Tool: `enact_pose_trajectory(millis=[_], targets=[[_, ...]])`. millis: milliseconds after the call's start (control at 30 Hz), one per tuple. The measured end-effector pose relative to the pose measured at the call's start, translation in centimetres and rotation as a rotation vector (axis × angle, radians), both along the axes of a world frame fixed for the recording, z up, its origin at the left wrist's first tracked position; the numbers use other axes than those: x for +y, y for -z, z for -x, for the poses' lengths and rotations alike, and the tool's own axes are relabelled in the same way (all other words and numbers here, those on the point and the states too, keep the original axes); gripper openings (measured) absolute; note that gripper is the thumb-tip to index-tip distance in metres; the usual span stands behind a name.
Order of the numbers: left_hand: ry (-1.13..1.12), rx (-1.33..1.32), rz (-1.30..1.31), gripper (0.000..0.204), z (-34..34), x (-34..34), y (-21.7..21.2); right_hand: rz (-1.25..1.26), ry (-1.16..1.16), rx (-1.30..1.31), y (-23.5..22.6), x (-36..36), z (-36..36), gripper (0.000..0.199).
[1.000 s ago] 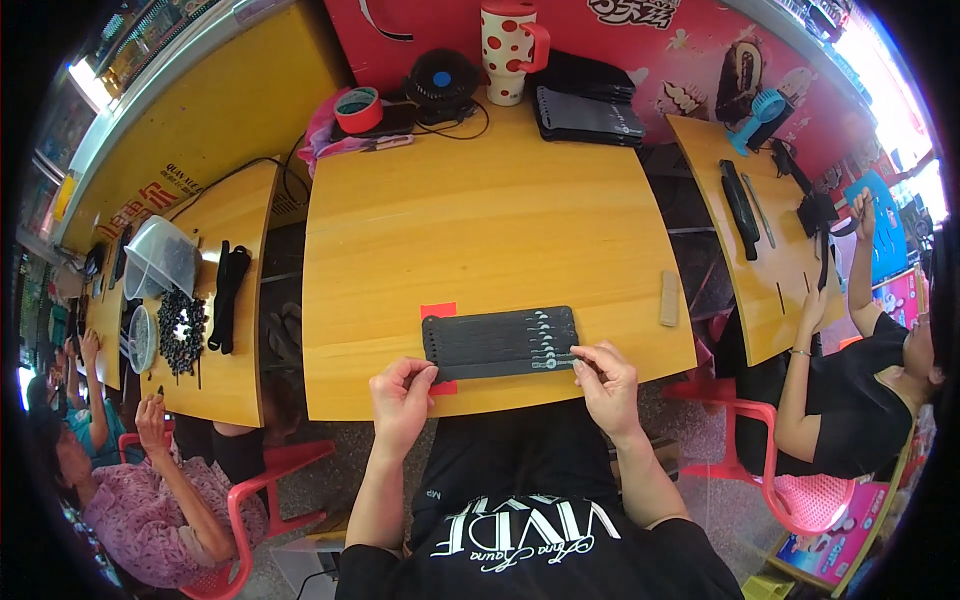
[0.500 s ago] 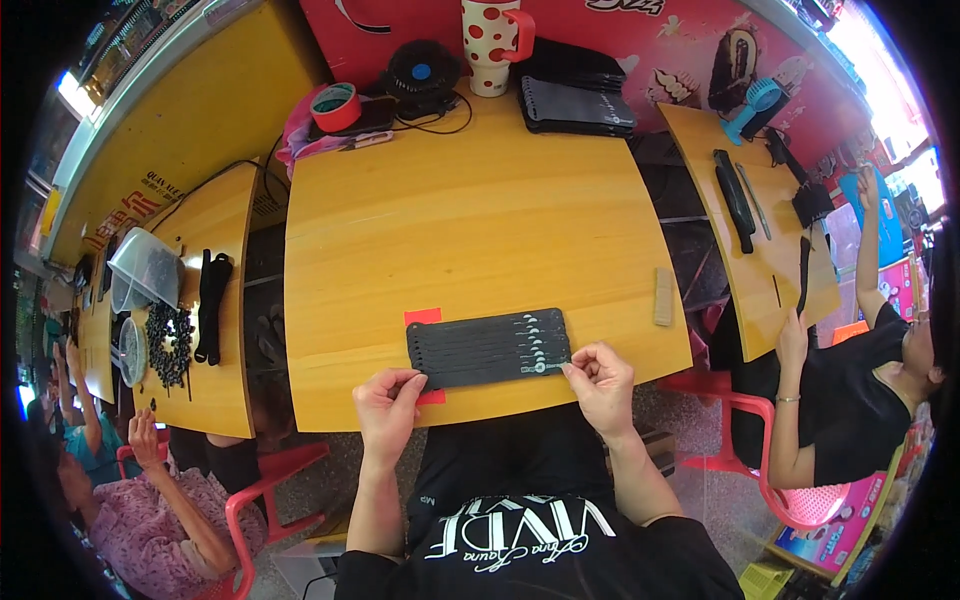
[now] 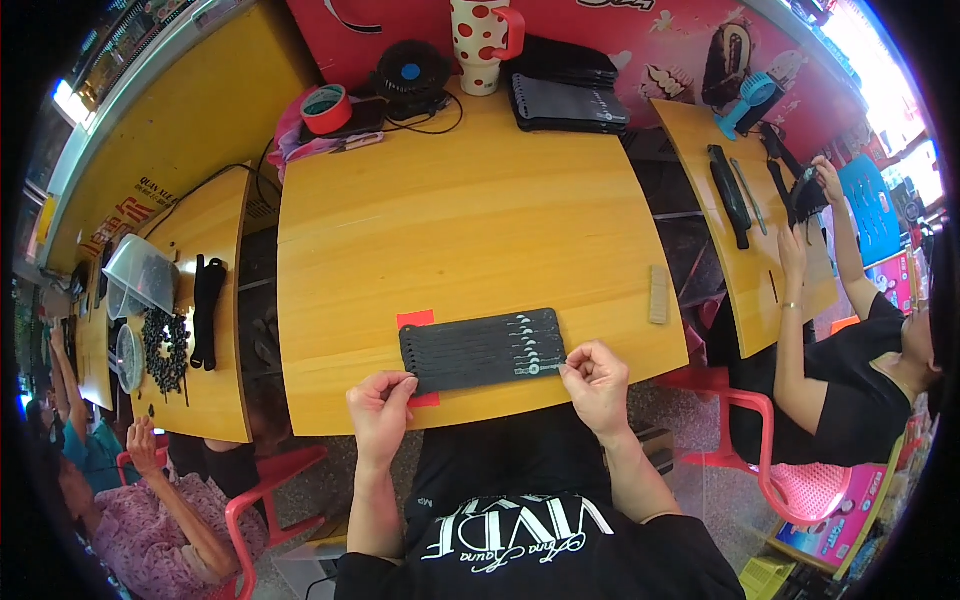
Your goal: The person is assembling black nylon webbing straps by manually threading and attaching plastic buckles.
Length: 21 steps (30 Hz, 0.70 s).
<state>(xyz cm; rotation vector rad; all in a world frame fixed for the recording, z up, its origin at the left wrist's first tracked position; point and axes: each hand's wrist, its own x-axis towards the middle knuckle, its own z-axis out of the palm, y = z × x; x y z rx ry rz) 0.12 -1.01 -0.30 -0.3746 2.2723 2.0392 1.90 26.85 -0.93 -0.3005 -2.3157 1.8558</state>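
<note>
A set of flat black straps [image 3: 470, 350] lies near the table's front edge, overlapped in an even stack with small pale printed marks at the right end. My left hand [image 3: 382, 408] pinches the left end of the nearest strap between thumb and fingers. At the other end of that strap, my right hand [image 3: 598, 385] is closed in a pinch on its right corner. Red tape [image 3: 416, 319] shows on the tabletop at the left end of the stack, partly covered by the straps.
At the table's back stand a tape roll [image 3: 326, 108], a black fan [image 3: 411, 78], a dotted tumbler [image 3: 480, 48] and a pile of black straps [image 3: 568, 100]. A tan block [image 3: 658, 295] lies at the right edge. Co-workers sit at tables on both sides.
Both my hands keep their pinch on the strap, and the stack looks the same. The view has shifted slightly. The co-worker at right has brought both hands to a black item on their table.
</note>
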Motion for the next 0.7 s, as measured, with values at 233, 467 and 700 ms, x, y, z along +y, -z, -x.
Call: enact_pose_trajectory(millis=[233,467,700], targets=[[-0.004,0.018,0.038,0.005,-0.10,-0.03,0.02,0.010,0.010,0.000,-0.02,-0.24,0.17,0.016],[0.035,0.097,0.155,0.006,-0.06,0.03,0.14,-0.034,0.017,-0.001,0.10,-0.32,0.24,0.017],[0.028,0.173,0.193,0.006,-0.28,0.09,0.42,-0.034,0.018,-0.016,-0.36,-0.46,0.36,0.017]])
